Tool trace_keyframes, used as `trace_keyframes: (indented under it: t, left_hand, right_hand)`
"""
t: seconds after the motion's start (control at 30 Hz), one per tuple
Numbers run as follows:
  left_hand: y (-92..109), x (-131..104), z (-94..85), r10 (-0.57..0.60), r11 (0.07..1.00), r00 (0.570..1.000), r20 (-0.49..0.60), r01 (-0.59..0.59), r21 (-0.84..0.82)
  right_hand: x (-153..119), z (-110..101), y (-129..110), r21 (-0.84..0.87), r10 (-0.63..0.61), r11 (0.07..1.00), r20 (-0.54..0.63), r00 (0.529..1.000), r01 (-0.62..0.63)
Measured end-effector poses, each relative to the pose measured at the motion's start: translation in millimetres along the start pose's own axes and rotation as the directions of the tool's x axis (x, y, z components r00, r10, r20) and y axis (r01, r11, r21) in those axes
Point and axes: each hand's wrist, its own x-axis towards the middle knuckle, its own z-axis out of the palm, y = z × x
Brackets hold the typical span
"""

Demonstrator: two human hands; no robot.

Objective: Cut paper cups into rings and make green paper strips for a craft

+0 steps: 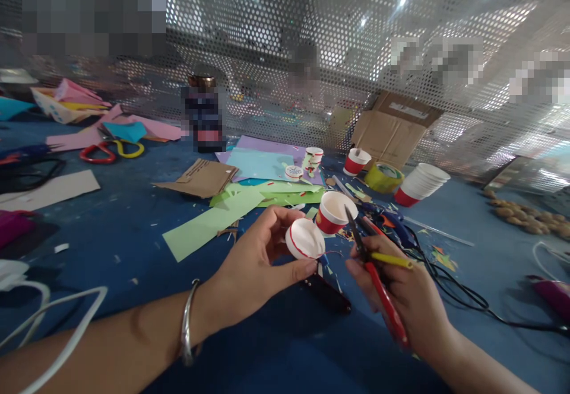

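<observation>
My left hand (262,263) is closed round a small white cup piece (305,240) with a red edge, thumb at its lower rim. In my right hand (401,287) are scissors with red (386,305) and yellow handles; their dark blades point up and to the left. Just behind the cup piece stands a red and white paper cup (332,221), close to the blade tips. A dark, slim object (332,294) lies on the table between my hands. A thin red strip hangs by the cup piece.
Green paper (209,225), folded cardboard (205,178) and purple paper lie beyond my left hand. Stacked cups (423,183), yellow tape (383,177) and a cardboard box (396,127) stand at the back right. Black cable (458,292) runs right; white cable (75,334) crosses my left forearm.
</observation>
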Motion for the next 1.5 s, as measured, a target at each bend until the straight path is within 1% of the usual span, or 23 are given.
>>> trace_keyframes:
  t: [0.03,0.1,0.17,0.3,0.43,0.5,0.53,0.57,0.63,0.67,0.73,0.8,0.87,0.9,0.97,1.03,1.1,1.2,1.27,1.33,1.43,1.5]
  left_hand:
    - [0,0,0.0,0.021,1.000,1.000,0.011,-0.021,0.004]
    - [0,-2,0.7,0.064,0.997,0.997,0.038,-0.065,0.040]
    - [-1,-5,1.8,0.092,0.990,0.993,0.071,-0.099,0.105]
    - [1,-10,3.6,0.126,0.961,0.984,0.128,-0.153,0.232]
    - [3,-13,3.9,0.161,0.913,0.966,0.204,-0.224,0.341]
    - [4,-14,4.1,0.161,0.898,0.957,0.239,-0.243,0.366]
    - [4,-14,4.4,0.138,0.910,0.958,0.251,-0.223,0.349]
    - [4,-15,4.7,0.094,0.935,0.960,0.265,-0.176,0.308]
    - [5,-14,5.2,-0.031,0.987,0.955,0.295,-0.017,0.160]
    - [6,-13,5.3,-0.089,0.994,0.948,0.307,0.068,0.080]
    - [7,-10,5.3,-0.190,0.976,0.930,0.315,0.213,-0.042]
    - [9,-7,5.3,-0.278,0.942,0.903,0.327,0.324,-0.093]
    - [11,-5,5.4,-0.332,0.908,0.871,0.363,0.399,-0.127]
    - [11,-4,5.3,-0.334,0.900,0.863,0.379,0.412,-0.145]
    - [12,-4,4.9,-0.314,0.901,0.864,0.393,0.402,-0.165]
    - [12,-4,4.2,-0.292,0.914,0.879,0.377,0.373,-0.161]
    - [12,-4,3.2,-0.266,0.932,0.907,0.328,0.329,-0.155]
    - [9,-2,1.0,-0.179,0.969,0.964,0.195,0.208,-0.135]
    - [7,0,-0.7,-0.103,0.987,0.989,0.102,0.114,-0.110]
    - [4,2,-2.2,-0.043,0.996,0.999,0.032,0.045,-0.080]
    - [3,3,-3.1,0.024,1.000,0.999,-0.040,-0.025,-0.006]
    - [3,2,-2.6,0.070,0.997,0.994,-0.081,-0.066,0.050]
  right_hand:
    - [0,0,-1,0.052,0.049,0.998,-0.012,0.999,-0.048]
    - [1,0,-3,0.162,0.129,0.979,-0.001,0.992,-0.127]
    - [1,1,-5,0.236,0.153,0.959,0.031,0.988,-0.156]
    - [-1,5,-7,0.288,0.136,0.946,0.064,0.989,-0.149]
    - [-4,13,-6,0.366,0.110,0.923,0.036,0.993,-0.115]
    - [-4,16,-7,0.367,0.084,0.927,0.014,0.996,-0.084]
    - [-4,17,-8,0.355,0.076,0.932,0.000,0.997,-0.071]
    - [-3,18,-9,0.338,0.070,0.939,-0.016,0.997,-0.060]
    - [-2,18,-10,0.294,0.063,0.955,-0.047,0.997,-0.047]
    - [-2,17,-11,0.274,0.060,0.961,-0.057,0.997,-0.042]
    - [-1,16,-11,0.246,0.042,0.969,-0.067,0.997,-0.024]
    - [-2,14,-10,0.232,0.021,0.973,-0.057,0.998,-0.007]
    - [-2,13,-7,0.223,0.005,0.975,-0.041,0.999,0.005]
    - [-3,13,-5,0.221,0.000,0.975,-0.033,0.999,0.007]
    - [-3,12,-4,0.230,0.000,0.973,-0.026,1.000,0.007]
    - [-2,12,-4,0.256,0.008,0.967,-0.030,1.000,0.000]
    - [-1,10,-5,0.268,0.024,0.963,-0.027,0.999,-0.016]
    - [-1,7,-5,0.260,0.049,0.964,-0.001,0.999,-0.047]
    - [-2,4,-5,0.260,0.074,0.962,0.053,0.996,-0.085]
    - [-3,1,-5,0.248,0.083,0.962,0.135,0.987,-0.114]
    - [-1,-3,-9,0.210,0.043,0.973,0.257,0.966,-0.099]
    - [1,-4,-14,0.208,0.032,0.973,0.307,0.951,-0.100]
